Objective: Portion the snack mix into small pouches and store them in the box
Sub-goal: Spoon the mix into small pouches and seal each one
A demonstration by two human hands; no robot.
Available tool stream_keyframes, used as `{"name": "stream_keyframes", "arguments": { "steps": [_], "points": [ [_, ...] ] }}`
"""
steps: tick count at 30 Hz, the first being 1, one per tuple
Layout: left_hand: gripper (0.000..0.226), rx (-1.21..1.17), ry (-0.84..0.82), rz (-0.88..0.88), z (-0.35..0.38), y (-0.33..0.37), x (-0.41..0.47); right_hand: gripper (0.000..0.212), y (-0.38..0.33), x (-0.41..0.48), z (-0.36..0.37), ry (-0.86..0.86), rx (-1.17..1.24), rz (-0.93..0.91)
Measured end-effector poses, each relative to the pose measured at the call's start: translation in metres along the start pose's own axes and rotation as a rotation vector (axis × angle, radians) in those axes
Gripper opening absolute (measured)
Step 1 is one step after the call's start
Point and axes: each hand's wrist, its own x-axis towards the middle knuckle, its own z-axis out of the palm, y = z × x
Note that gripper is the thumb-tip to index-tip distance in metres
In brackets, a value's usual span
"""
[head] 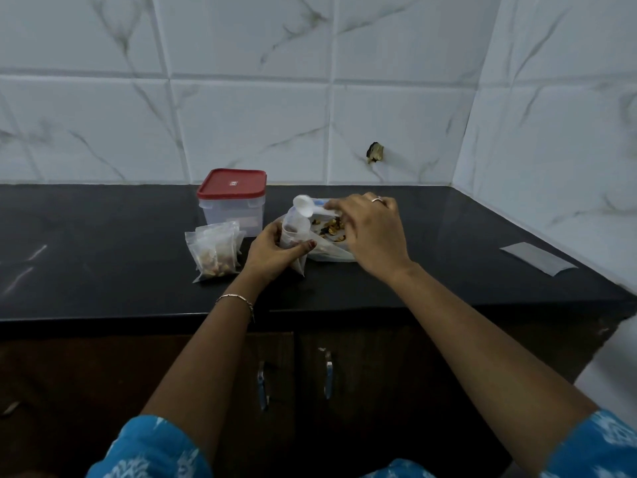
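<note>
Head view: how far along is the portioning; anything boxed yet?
Done: several filled pouches stand beside the red-lidded box. In hand: left hand holds an open pouch, right hand tips the white scoop over it. Left: snack mix remains in the bag; the box is closed.

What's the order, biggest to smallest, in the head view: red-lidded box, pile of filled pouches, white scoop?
1. red-lidded box
2. pile of filled pouches, nearly as big and nearer the camera, so those two are unsure
3. white scoop, clearly smallest
</note>
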Motion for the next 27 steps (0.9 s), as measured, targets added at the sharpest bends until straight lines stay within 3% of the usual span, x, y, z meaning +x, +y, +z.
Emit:
{"name": "stream_keyframes", "arguments": {
  "steps": [6, 12, 15, 20, 27],
  "points": [
    [0.077, 0.001, -0.058, -0.015, -0.003, 0.001, -0.001, 0.013, 0.035, -0.009, -0.004, 0.059, 0.614, 0.708],
    [0.086, 0.142, -0.147, -0.038, 0.002, 0.004, -0.003, 0.013, 0.088, -0.045, -0.025, 0.306, 0.672, 1.155],
    [0.085, 0.112, -0.195, -0.05, 0.004, 0.004, -0.006, 0.012, 0.105, -0.068, -0.027, 0.241, 0.56, 1.256],
    [0.071, 0.082, -0.215, -0.101, 0.006, 0.007, -0.013, 0.017, 0.114, -0.07, -0.023, 0.139, 0.402, 1.247],
    [0.072, 0.092, -0.194, -0.124, -0.002, 0.002, -0.014, 0.015, 0.119, -0.075, -0.02, 0.131, 0.403, 1.257]
  ]
}}
